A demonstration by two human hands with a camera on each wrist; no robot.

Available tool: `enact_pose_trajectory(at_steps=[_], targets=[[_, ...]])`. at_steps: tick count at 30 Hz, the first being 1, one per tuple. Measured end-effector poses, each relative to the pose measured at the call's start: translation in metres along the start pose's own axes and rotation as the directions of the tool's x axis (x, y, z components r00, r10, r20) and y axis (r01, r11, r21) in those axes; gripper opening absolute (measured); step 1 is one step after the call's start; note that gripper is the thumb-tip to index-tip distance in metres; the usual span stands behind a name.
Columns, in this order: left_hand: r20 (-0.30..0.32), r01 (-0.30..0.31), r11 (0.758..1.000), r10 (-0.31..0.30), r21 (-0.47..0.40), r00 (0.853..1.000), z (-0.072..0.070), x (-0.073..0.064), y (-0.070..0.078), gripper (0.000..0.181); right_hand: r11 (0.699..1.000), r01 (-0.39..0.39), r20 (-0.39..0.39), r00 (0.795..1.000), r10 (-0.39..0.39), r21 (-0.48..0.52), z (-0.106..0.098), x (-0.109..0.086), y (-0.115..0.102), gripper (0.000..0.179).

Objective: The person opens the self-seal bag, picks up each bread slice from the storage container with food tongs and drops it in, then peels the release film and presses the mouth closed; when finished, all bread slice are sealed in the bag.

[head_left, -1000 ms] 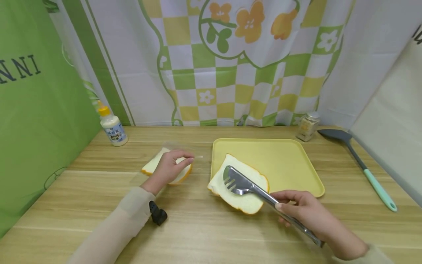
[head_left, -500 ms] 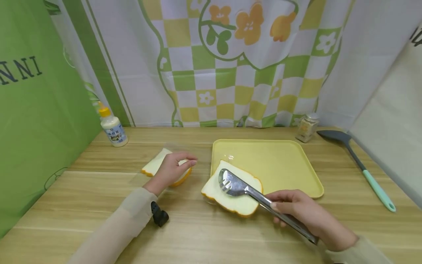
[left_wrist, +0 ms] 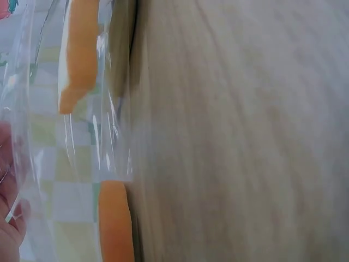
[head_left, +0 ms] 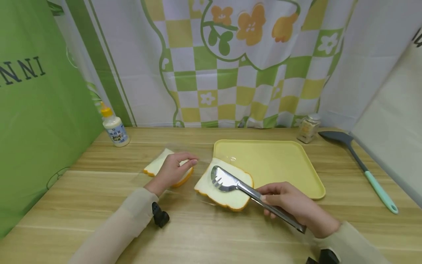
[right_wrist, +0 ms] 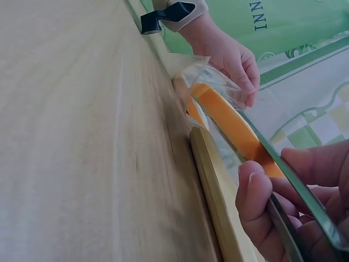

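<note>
My left hand point(head_left: 173, 168) pinches the upper film of a clear plastic bag point(left_wrist: 114, 136) between thumb and fingers, lifting it. Beneath that hand lies a white bread slice point(head_left: 159, 161) with an orange crust, which looks to be inside the bag. My right hand point(head_left: 287, 201) grips metal tongs point(head_left: 254, 194) around their handles. Clamped in the tongs is a second bread slice point(head_left: 230, 200), held flat above the table near the tray's left front corner. Its left side is close to the bag's mouth; how much film covers it is hard to tell.
A yellow tray point(head_left: 277, 161) lies behind the right hand. Further out stand a squeeze bottle point(head_left: 116, 132) at back left and a glass jar point(head_left: 308, 129) at back right. A turner point(head_left: 372, 179) with a mint handle lies along the right side.
My right hand has carried the tongs and their slice leftward, off the tray's front corner and toward the bag. The left hand has barely shifted and keeps its pinch.
</note>
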State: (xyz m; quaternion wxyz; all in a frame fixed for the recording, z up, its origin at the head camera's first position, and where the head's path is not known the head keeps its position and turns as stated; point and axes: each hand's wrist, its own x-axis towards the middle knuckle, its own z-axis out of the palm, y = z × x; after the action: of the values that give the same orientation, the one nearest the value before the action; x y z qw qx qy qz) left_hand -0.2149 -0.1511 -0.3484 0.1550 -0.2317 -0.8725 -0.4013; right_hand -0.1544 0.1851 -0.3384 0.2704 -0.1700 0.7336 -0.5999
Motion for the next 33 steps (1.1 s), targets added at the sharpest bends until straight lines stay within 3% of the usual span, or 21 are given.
enact_pose_trajectory(at_steps=[7, 14, 25, 33], targets=[[-0.017, -0.009, 1.0, 0.009, 0.016, 1.0, 0.002, -0.002, 0.001, 0.016, 0.999, -0.012, -0.003, 1.0, 0.012, 0.037, 0.005, 0.014, -0.003, 0.04], [-0.043, -0.055, 0.998, 0.056, 0.014, 0.998, 0.005, -0.001, 0.002, 0.014, 0.999, -0.019, -0.029, 0.999, 0.02, 0.034, 0.009, 0.027, -0.008, 0.04], [-0.04, -0.025, 0.995, 0.021, -0.101, 0.999, 0.006, 0.001, 0.007, 0.011, 0.999, -0.021, 0.009, 1.0, 0.02, 0.027, 0.015, 0.05, -0.013, 0.039], [-0.078, -0.02, 0.998, 0.015, -0.065, 0.997, 0.007, 0.002, 0.006, 0.014, 0.999, -0.033, 0.054, 0.998, 0.031, 0.036, 0.013, 0.055, -0.012, 0.039]])
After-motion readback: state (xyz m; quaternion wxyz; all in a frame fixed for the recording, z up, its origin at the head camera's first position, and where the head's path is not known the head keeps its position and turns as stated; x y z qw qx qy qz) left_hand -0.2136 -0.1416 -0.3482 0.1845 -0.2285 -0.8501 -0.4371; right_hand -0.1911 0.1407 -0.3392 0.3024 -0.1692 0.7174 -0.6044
